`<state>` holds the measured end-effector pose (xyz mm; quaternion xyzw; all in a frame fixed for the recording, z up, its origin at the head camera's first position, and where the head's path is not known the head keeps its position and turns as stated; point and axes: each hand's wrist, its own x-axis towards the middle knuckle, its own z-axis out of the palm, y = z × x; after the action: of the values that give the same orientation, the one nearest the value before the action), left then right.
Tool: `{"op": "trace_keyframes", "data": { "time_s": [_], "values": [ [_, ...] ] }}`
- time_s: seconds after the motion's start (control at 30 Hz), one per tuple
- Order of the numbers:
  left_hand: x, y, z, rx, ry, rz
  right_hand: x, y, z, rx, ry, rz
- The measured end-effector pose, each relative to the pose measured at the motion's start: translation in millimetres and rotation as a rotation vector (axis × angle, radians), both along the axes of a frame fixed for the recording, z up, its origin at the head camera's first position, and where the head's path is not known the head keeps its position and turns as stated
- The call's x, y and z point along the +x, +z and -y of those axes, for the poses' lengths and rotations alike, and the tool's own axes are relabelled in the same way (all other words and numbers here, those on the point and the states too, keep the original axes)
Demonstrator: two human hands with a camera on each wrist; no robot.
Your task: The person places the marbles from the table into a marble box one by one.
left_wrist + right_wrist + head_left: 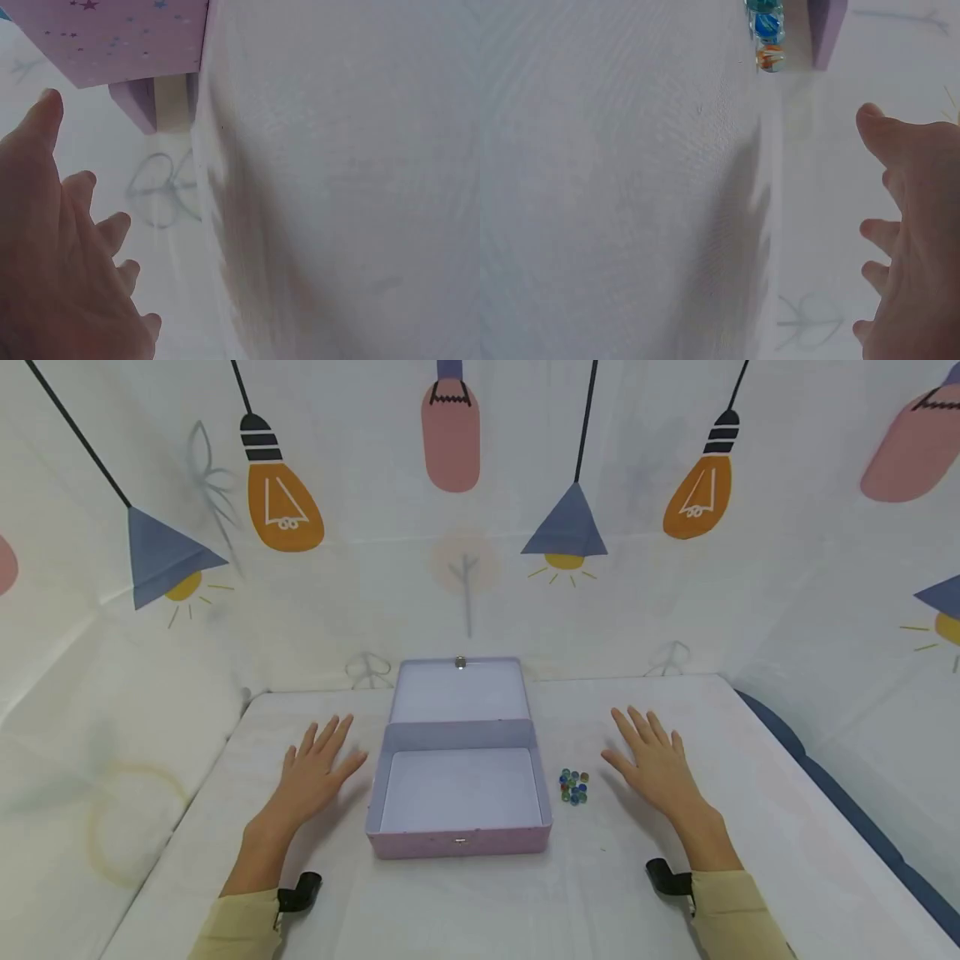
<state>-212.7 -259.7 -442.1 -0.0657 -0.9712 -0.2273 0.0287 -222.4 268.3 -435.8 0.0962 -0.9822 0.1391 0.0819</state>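
Note:
A pinkish-purple box (461, 843) stands in the middle of the table, its lid (460, 691) tipped back and its white inside bare. Star prints cover its outer wall (127, 37) in the left wrist view. Just right of the box lies a cluster of several coloured glass marbles (573, 787); an orange-streaked marble (770, 58) shows at the top of the right wrist view. To the left of the box my left hand (311, 781) hovers palm down over the table, fingers spread. My right hand (656, 768) hovers likewise, right of the marbles. Neither hand holds anything.
A white cloth covers the table (465, 910). Behind it hangs a white curtain (360, 593) printed with lamps and bulbs. Dark blue padding (847, 802) runs along the table's right edge. Small metal catches sit on the box's front and lid.

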Motion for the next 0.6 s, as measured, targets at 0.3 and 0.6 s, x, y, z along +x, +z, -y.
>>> {"op": "trace_keyframes", "data": {
  "time_s": [0.3, 0.6],
  "values": [
    [-4.0, 1.2, -12.6, 0.15, -0.088, 0.061, -4.1, -2.4, -1, -0.06, 0.027, 0.049],
    [-1.7, 2.4, -20.3, 0.24, -0.118, 0.135, -11.1, -8.2, -2, -0.18, 0.157, 0.065]
  ]
}}
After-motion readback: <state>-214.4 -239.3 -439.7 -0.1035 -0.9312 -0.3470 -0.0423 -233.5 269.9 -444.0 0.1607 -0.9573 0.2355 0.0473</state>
